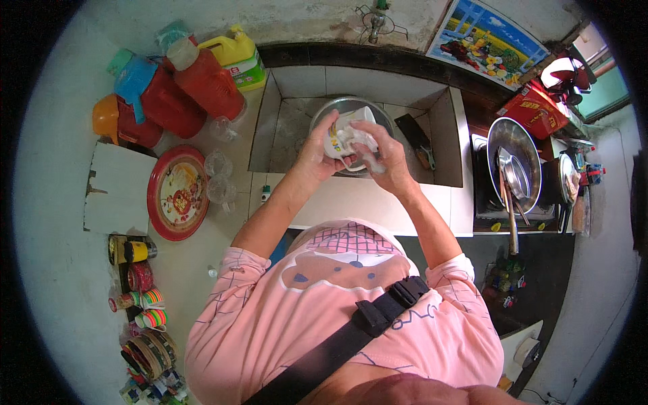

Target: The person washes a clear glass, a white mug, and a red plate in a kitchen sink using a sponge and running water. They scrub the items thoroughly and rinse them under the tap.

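Both hands are raised over a round metal basin [316,119] that stands in a tiled sink [296,134]. My left hand [319,152] holds a white mug with coloured lettering [335,132] from its left side, thumb near the upper edge. Against the mug's right side, my right hand [387,157] has its fingers curled on a crumpled whitish cloth [357,139], some of which hangs below the fingers. The mug appears tilted. Its inside is mostly hidden by the cloth and fingers.
A cleaver [415,136] leans at the sink's right. Left stand red thermos jugs [172,106], a yellow jug [243,58], glass cups [220,177] and a red-rimmed tray [154,192]. On the right, a wok [531,152] holding utensils sits on the stove. A tap [375,28] is at the wall.
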Motion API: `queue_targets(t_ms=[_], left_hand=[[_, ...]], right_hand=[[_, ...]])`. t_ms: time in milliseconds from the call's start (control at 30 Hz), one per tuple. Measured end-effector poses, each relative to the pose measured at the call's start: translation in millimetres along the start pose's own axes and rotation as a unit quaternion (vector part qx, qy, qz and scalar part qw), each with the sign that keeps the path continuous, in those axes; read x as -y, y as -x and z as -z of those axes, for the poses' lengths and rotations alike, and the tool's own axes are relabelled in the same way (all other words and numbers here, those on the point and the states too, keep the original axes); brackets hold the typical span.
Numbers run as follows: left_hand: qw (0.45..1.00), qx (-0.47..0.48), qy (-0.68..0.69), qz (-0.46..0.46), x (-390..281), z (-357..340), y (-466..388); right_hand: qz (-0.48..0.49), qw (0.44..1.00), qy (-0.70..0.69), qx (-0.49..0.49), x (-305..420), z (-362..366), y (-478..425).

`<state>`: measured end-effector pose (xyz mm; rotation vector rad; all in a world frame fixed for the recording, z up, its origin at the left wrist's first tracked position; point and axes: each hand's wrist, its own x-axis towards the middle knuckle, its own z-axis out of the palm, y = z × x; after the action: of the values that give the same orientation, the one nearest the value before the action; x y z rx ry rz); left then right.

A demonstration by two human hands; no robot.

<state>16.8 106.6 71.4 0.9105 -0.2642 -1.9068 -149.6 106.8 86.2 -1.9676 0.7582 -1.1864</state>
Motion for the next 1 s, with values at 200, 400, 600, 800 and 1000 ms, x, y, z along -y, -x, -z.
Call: queue_targets(t_ms=[200,400,600,800,1000], left_hand=[[0.888,-0.110,-0.271,-0.356,32.4,-24.7,18.6],[0.971,-0.087,-0.110,-0.193,5.0,-31.2,17.4],[0.961,-0.111,-0.122,-0.220,5.6,-38.3,22.4],[0.631,-0.103,-0.461,-0.615,-7.3,-27.7,12.6],[0.971,-0.095,-0.078,-0.205,-20.1,-26.9,-8.3]], right_hand=[[-0.230,0.934,-0.248,-0.112,-18.0,3.8,-20.7],[0.094,0.995,0.039,-0.021,-3.1,1.6,-0.2],[-0.021,0.995,-0.094,-0.040,-4.1,-1.3,8.1],[-0.225,0.862,-0.432,-0.141,0.6,6.2,-46.9],[-0.011,0.992,-0.086,-0.087,-18.5,-12.2,-30.3]])
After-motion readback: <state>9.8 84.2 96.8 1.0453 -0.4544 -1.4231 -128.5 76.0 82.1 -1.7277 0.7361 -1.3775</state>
